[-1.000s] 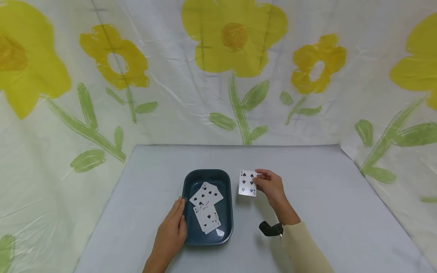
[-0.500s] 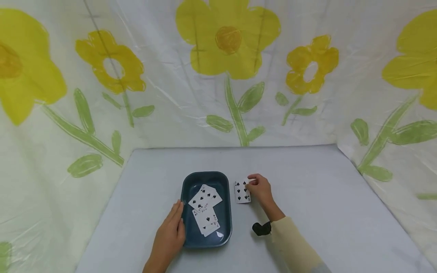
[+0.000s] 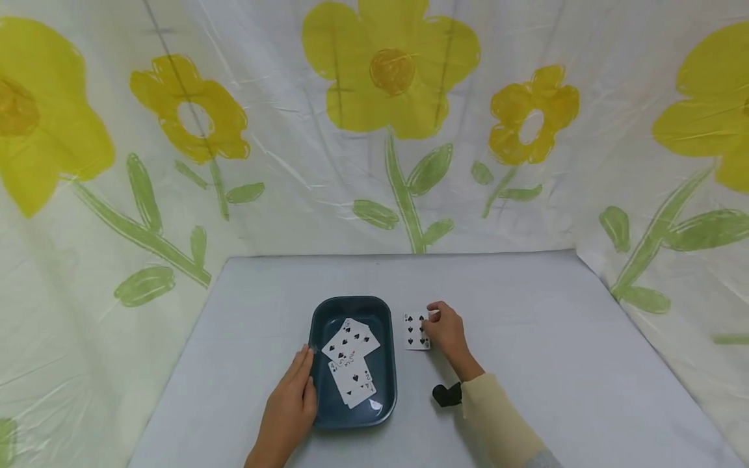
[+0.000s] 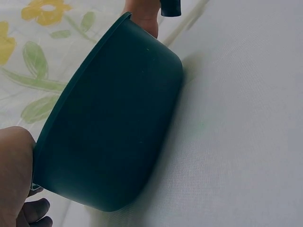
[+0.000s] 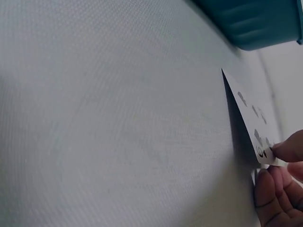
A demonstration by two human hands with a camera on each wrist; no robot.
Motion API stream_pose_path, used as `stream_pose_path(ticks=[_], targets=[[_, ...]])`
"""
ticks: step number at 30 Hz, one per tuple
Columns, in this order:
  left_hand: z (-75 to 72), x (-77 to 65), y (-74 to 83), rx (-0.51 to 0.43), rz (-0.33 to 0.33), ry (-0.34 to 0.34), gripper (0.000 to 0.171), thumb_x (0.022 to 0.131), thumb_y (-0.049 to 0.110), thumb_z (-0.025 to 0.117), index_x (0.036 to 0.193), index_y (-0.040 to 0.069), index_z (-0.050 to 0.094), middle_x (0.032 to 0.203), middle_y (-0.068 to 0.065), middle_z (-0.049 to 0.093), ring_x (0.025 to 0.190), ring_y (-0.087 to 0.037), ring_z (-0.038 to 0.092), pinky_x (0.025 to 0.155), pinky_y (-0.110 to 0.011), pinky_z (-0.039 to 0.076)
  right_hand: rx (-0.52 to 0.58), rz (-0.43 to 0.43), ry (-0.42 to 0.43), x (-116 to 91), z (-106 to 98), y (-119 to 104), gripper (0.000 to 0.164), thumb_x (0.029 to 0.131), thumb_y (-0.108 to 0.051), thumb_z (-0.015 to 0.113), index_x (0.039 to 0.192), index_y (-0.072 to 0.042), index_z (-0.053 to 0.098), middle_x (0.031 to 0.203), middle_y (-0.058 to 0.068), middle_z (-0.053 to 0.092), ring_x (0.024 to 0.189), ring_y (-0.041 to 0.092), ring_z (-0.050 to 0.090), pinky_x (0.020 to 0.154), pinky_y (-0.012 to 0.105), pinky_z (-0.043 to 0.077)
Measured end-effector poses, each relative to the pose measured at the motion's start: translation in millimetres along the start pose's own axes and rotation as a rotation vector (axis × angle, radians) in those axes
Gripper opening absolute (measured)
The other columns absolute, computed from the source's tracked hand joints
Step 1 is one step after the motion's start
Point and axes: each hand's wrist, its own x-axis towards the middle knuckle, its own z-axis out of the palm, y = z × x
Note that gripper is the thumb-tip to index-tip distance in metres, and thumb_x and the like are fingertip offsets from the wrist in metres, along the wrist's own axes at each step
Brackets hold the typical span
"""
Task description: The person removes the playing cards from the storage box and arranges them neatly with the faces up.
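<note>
My right hand [image 3: 446, 331] pinches a six of spades playing card [image 3: 414, 333] by its right edge, just right of the tray. In the right wrist view, the thumb [image 5: 289, 147] lies on the card's face near a corner, and the card tilts close over the table, with a shadow under it. The dark blue tray [image 3: 383, 374] holds several overlapping spade cards [image 3: 351, 341], face up, in two loose groups. Along the tray's left rim lies my left hand [image 3: 288, 403], its fingers straight against the side. The tray's outer wall [image 4: 109, 113] fills much of the left wrist view.
A pale grey table [image 3: 515, 312] spreads around the tray. Behind it and at both sides hangs a white sheet [image 3: 281, 214] painted with yellow flowers. A black wrist camera [image 3: 447, 394] sits at the right wrist, below a cream sleeve [image 3: 497, 416].
My right hand has brought the six of spades lower and a little left, down close to the table beside the tray. The left hand stays at the tray's rim. The view has shifted slightly.
</note>
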Motion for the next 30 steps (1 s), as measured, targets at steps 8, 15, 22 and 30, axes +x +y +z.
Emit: stream_pose_path(ticks=[8,15,22,30], targets=[[-0.1,-0.6,0.9,-0.004,0.006,0.002,0.051,0.093,-0.003,0.058,0.144,-0.006,0.049,0.151,-0.018,0.045,0.137,-0.034,0.045,0.106,-0.047,0.041,-0.008,-0.013,-0.004,-0.5,-4.7,2.0,0.030,0.084,-0.002,0.069,0.113,0.003,0.065,0.085,0.010,0.064,0.076,0.025,0.060,0.065,0.039,0.052],[1.6,-0.6,0.2,-0.008,0.017,0.010,0.051,0.093,-0.003,0.058,0.143,-0.007,0.049,0.151,-0.019,0.045,0.136,-0.035,0.046,0.106,-0.048,0.041,-0.019,0.011,0.006,-0.7,-8.2,2.7,0.030,0.084,-0.002,0.069,0.114,0.003,0.065,0.086,0.010,0.065,0.080,0.026,0.061,0.071,0.041,0.052],[2.1,-0.7,-0.8,-0.009,0.021,0.026,0.052,0.092,-0.004,0.059,0.143,-0.008,0.049,0.151,-0.019,0.045,0.136,-0.035,0.046,0.105,-0.048,0.041,0.019,0.010,0.014,0.1,-15.5,4.0,0.030,0.086,-0.005,0.069,0.115,0.003,0.065,0.087,0.011,0.066,0.075,0.024,0.061,0.062,0.034,0.052],[2.5,-0.5,-2.2,-0.019,0.036,0.039,0.051,0.092,-0.004,0.060,0.142,-0.008,0.049,0.150,-0.020,0.046,0.135,-0.036,0.046,0.105,-0.048,0.042,0.325,0.111,-0.041,-5.2,-28.3,-16.0,0.035,0.092,-0.005,0.065,0.125,0.006,0.061,0.097,0.018,0.065,0.071,0.019,0.064,0.063,0.030,0.059]])
